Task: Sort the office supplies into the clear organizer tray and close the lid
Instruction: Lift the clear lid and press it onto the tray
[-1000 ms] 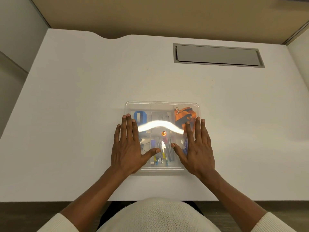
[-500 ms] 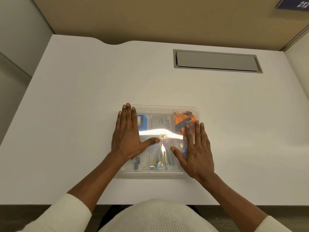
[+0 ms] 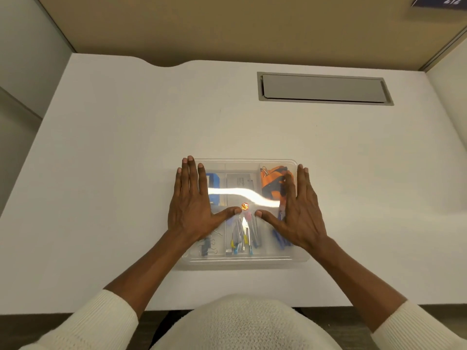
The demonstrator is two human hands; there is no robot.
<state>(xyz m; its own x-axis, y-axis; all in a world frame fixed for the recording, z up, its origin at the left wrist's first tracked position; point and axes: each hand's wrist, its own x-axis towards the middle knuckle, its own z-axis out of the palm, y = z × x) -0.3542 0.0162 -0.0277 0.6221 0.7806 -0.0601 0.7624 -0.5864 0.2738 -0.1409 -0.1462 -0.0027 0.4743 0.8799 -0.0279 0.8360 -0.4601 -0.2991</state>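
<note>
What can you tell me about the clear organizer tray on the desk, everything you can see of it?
The clear organizer tray is a shallow rectangular box of see-through plastic with rounded corners, lying flat on the white desk near its front edge. Dividers split it into compartments holding supplies. Its transparent lid lies on top, catching a bright streak of glare. The left hand and right hand rest flat, palms down, on the lid.

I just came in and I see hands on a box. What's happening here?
A person is pressing both hands flat on the lid of a clear organizer tray on a white desk. The left hand is on the left side, the right hand on the right. The office supplies are already inside: binder clips, pens and an orange lanyard.
</note>
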